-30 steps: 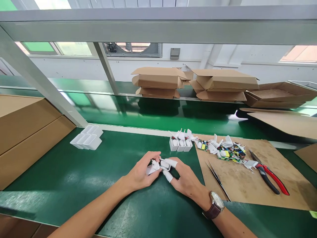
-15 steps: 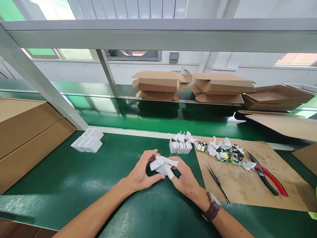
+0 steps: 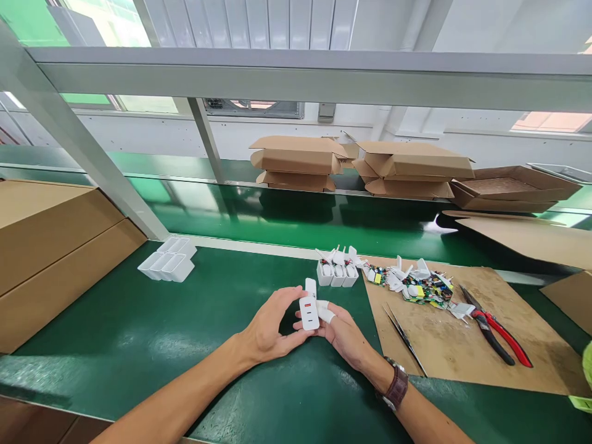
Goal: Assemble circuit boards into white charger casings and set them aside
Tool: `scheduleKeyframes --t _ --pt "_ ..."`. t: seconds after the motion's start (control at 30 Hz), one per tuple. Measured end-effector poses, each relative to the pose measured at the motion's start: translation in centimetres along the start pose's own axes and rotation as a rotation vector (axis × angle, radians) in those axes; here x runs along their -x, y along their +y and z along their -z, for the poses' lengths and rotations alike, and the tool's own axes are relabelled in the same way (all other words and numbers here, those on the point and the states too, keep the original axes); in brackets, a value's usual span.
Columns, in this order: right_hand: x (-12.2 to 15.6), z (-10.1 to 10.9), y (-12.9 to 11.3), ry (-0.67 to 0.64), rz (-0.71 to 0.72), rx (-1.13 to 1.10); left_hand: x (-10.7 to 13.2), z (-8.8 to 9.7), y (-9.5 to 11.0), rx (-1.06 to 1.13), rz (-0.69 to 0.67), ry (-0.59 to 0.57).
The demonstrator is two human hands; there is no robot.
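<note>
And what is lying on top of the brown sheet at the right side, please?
On the brown sheet lie the tweezers, the red-and-black pliers and a heap of circuit boards with white parts. What this heap covers cannot be seen.

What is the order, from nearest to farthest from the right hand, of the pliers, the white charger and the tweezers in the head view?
1. White charger: at the right hand itself.
2. Tweezers: to its right.
3. Pliers: farther right, beyond the tweezers.
</note>
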State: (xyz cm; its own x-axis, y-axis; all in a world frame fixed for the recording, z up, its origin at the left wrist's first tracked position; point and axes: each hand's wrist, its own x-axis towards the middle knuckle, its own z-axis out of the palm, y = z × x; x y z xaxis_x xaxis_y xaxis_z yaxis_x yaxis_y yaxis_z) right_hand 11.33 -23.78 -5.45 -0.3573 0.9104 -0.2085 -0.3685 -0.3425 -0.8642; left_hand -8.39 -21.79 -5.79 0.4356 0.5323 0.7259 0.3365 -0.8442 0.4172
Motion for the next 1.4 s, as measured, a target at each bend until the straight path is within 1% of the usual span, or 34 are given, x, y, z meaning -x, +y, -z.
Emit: scheduleKeyframes --t 0.1,0.2,0.3,0.37,0.4,0.43,0.5,0.57,0.63,0.7,0.73,0.83,0.93,1.03,1.1,1.13,1.2,1.27,1.33,1.4 --pt "0.0 0.0 0.1 0.034 0.043 0.081 0.1 0.1 -0.1 0.004 0.015 -0.021" --pt "0.1 -0.1 0.2 0.085 0.21 0.261 0.2 0.0 -0.6 -0.026 0.095 -0.051" --pt "0.3 -0.2 0.6 0.057 0.374 0.415 0.4 0.0 -1.2 -0.083 0.22 -0.085" --pt "0.4 -0.1 0.8 0.045 0.432 0.506 0.4 0.0 -1.7 -0.11 0.337 -0.118" --pt "0.4 -0.1 0.8 0.07 0.462 0.553 0.4 0.0 -1.9 -0.114 0.406 -0.133" --pt "0.3 0.1 0.8 0.122 0.5 0.597 0.4 0.1 -2.1 -0.107 0.474 -0.141" --pt "-0.1 0.7 0.3 0.297 0.599 0.668 0.1 0.2 -2.7 -0.061 0.579 -0.136" --pt "-0.7 1.9 -0.4 0.505 0.693 0.722 -0.5 0.2 -3.4 -0.001 0.643 -0.125" --pt "-1.5 3.4 -1.1 0.68 0.734 0.774 -1.5 -0.1 -4.1 0.049 0.685 -0.123" --pt "-2.3 5.0 -1.5 0.774 0.718 0.81 -2.8 -0.7 -4.8 0.08 0.719 -0.13" --pt "-2.7 5.7 -1.4 0.786 0.703 0.814 -3.6 -1.2 -5.1 0.091 0.732 -0.131" --pt "-3.5 6.7 -0.9 0.738 0.673 0.797 -5.6 -2.5 -5.7 0.129 0.742 -0.141" --pt "-4.0 6.7 -0.2 0.664 0.679 0.778 -6.8 -3.5 -6.4 0.165 0.704 -0.14" --pt "-4.0 6.4 -0.1 0.621 0.696 0.768 -6.6 -3.8 -7.3 0.167 0.712 -0.088" --pt "-3.8 6.0 -0.2 0.618 0.715 0.76 -5.6 -3.6 -7.8 0.158 0.7 -0.043" --pt "-3.6 5.7 -0.3 0.622 0.739 0.772 -4.9 -3.3 -7.8 0.142 0.668 -0.028" --pt "-2.9 5.0 -0.4 0.614 0.82 0.846 -3.4 -2.1 -7.8 0.063 0.582 -0.019" --pt "-2.1 4.2 -0.4 0.54 0.908 0.983 -1.9 -0.3 -7.7 -0.091 0.501 -0.028" --pt "-1.4 3.4 -0.1 0.421 0.998 1.091 -0.7 2.5 -7.8 -0.337 0.445 -0.027" --pt "-0.8 2.6 0.2 0.3 1.091 1.174 0.2 6.1 -8.1 -0.606 0.424 0.004"
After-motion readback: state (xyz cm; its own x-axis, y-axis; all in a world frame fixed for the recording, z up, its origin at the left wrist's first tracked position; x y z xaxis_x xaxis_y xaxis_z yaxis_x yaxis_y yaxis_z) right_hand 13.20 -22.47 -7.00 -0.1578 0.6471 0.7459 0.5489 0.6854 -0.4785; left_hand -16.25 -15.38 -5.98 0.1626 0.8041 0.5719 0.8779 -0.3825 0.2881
